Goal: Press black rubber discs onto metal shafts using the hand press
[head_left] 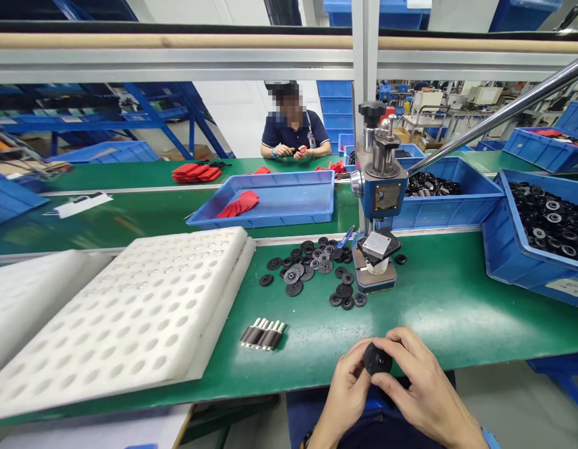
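Close to the table's front edge, my left hand (347, 380) and my right hand (413, 374) together grip a small black disc (377, 359), round with a raised centre. Both hands have their fingers closed on its rim; whatever lies behind the disc is hidden. Ahead of them stands a blue hand press (382, 187) with a long steel lever. Under its ram sits a tilted black block with a metal plate (378, 245). Left of the press lies a loose pile of black discs (312, 262). Several white-ended dark cylinders (263, 334) lie in a row to the left.
White foam trays with round holes (143, 312) fill the left side. A shallow blue tray (289, 198) with red pieces stands beyond. Blue bins (541, 243) of black parts stand at right. Across the table sits another person (295, 134) handling something red. Tweezers (345, 237) lie by the press.
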`<action>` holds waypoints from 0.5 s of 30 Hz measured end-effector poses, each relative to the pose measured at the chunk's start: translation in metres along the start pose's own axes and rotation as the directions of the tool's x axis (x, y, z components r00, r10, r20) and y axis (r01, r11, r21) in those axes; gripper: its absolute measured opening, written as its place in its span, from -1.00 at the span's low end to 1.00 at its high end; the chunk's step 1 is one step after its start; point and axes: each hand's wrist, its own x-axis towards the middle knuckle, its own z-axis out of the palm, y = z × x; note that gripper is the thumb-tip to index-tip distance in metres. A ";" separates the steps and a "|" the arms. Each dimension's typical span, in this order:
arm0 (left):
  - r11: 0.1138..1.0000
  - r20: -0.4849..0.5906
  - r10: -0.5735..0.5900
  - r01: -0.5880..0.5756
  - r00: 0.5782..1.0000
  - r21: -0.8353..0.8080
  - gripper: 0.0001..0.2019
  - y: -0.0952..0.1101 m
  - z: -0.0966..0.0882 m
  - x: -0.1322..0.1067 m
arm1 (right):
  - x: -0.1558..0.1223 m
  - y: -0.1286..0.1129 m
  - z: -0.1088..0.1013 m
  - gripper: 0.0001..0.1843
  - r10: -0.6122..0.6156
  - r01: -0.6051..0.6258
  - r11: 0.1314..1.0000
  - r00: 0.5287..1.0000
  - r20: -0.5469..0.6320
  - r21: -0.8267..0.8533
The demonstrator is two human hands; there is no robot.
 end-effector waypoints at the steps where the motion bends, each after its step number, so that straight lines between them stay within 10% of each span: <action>1: 1.000 -0.005 0.000 0.000 1.000 0.002 -0.63 0.000 0.000 0.000 | -0.001 0.001 0.001 -0.54 -0.009 0.009 1.000 1.000 -0.012 -0.004; 8: 0.999 -0.075 -0.028 0.031 0.997 0.035 -0.62 -0.003 -0.002 0.001 | -0.003 0.018 0.003 -0.73 0.077 -0.051 0.994 0.952 -0.297 0.094; 15: 0.997 -0.060 -0.067 0.069 0.996 0.038 -0.59 -0.003 -0.002 0.001 | -0.002 0.026 0.004 -0.78 0.007 0.038 0.989 0.952 -0.305 0.141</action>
